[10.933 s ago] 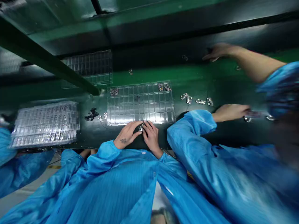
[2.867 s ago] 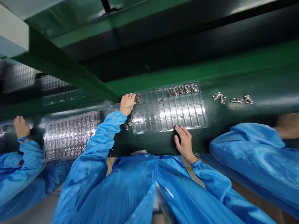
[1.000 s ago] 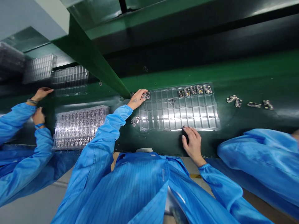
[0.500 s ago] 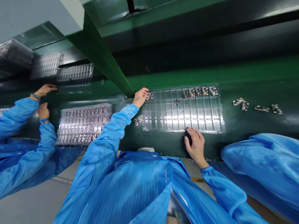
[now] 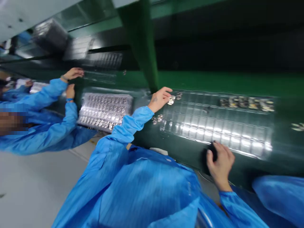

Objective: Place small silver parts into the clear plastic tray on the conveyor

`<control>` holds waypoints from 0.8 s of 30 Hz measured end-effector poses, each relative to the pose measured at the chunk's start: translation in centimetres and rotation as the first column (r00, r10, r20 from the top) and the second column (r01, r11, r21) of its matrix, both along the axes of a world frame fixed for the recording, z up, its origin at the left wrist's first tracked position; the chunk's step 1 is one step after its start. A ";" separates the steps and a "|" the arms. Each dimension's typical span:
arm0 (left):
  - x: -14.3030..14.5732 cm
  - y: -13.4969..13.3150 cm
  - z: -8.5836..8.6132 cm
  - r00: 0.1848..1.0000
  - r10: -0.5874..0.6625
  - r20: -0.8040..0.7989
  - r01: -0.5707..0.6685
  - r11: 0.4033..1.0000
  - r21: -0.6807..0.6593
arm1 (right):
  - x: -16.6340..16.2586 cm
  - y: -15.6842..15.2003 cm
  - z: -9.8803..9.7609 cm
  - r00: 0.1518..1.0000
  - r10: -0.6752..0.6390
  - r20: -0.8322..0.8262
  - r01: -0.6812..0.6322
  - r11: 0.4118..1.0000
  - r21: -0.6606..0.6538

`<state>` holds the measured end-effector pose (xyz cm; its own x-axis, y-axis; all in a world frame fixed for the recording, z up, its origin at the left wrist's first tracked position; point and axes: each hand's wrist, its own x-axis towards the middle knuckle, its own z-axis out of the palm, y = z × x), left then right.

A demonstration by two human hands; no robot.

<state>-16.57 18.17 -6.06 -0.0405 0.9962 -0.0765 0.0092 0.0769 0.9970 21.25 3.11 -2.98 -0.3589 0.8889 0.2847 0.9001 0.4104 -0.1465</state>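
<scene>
My left hand (image 5: 161, 98) is at the left end of a clear plastic compartment tray (image 5: 201, 118), thumb and fingers closed on a small circuit board (image 5: 171, 100). Just beyond it, another small board (image 5: 179, 95) sits in the tray's far-left corner. Several boards (image 5: 243, 102) fill the far row at the tray's right end. My right hand (image 5: 220, 163) rests by the tray's near edge, thumb and fingers apart. Between them is a dark patch; I cannot tell whether it is shadow or an object.
Loose boards (image 5: 157, 119) lie left of the tray, and more (image 5: 298, 126) at the far right. A filled tray stack (image 5: 105, 110) stands to the left. A green post (image 5: 148, 53) rises behind my left hand. Co-workers' hands (image 5: 73, 73) work at the left; a blue sleeve (image 5: 280, 193) shows at right.
The view has swung left, so the tray and both hands appear further right. At my left fingertips the board now shows more clearly. My right hand stays by the tray's near edge.
</scene>
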 end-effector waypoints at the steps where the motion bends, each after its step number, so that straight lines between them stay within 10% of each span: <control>1: -1.0 -1.8 0.3 0.998 -0.008 0.063 0.008 1.000 0.000 | 0.1 0.3 -0.3 1.000 0.005 -0.001 -0.005 1.000 0.019; 5: -7.1 -10.6 0.7 0.977 0.089 0.193 -0.072 0.993 -0.095 | 0.5 1.2 -1.8 0.997 0.067 -0.023 -0.064 0.992 0.105; 10: -17.7 -18.6 -0.7 0.925 0.377 -0.041 -0.376 0.895 -0.240 | 0.4 1.2 -2.4 0.999 0.041 -0.012 -0.039 0.993 0.115; 18: -21.4 -15.5 -6.7 0.943 0.274 -0.190 -0.322 0.898 -0.301 | -0.2 0.8 -2.0 1.000 0.004 0.004 -0.004 0.995 0.097; 24: -20.5 -13.3 -7.2 0.946 0.175 -0.274 -0.257 0.919 -0.300 | -0.4 0.7 -1.8 1.000 0.014 0.003 -0.014 0.996 0.091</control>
<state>-37.04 4.87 -13.25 -0.3099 0.8811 -0.3573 0.1878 0.4251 0.8854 20.89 3.85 -4.74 -0.3716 0.8544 0.3631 0.8946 0.4341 -0.1059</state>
